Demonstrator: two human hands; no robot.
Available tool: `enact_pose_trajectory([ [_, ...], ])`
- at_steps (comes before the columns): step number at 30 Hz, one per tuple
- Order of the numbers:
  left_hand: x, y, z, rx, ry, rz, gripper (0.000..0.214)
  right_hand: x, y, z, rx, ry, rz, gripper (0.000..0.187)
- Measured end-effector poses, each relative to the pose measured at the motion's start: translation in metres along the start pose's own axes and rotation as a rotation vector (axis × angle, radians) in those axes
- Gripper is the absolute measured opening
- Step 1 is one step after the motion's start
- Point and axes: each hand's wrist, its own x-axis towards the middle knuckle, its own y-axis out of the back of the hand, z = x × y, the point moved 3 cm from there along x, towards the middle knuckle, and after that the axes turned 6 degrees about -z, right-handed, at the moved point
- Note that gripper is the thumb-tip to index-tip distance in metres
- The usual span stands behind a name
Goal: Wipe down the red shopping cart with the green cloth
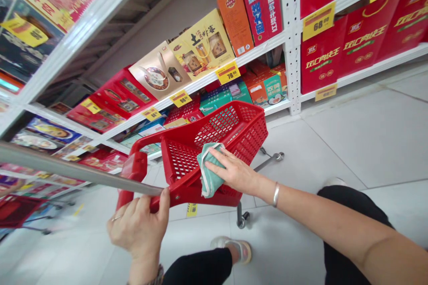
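A red plastic shopping cart point(249, 140) with perforated basket walls stands tilted across the middle of the view. My left hand point(142, 225) is wrapped around its red handle frame, close to the end of a grey metal pole point(83, 173). Under my right hand point(236, 173) is a folded green cleaning cloth point(211, 180) with white edging, pressed over the basket's near rim. The fingers of that hand lie on top of the cloth, and its thumb is hidden. Inside the basket, only the mesh walls show.
White shelves point(197, 83) with boxed foods run behind the cart, and red gift boxes point(324, 55) stand at the right. Another red cart point(18, 209) is at the left edge. Below are grey floor tiles point(377, 138) and my shoe point(245, 251) near a caster point(243, 218).
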Motion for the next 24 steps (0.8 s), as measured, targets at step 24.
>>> enact_pose_trajectory([
  [24, -0.002, 0.003, 0.003, -0.016, 0.018, -0.012, 0.030, 0.008, 0.020, -0.009, -0.132, -0.054, -0.107, 0.062],
])
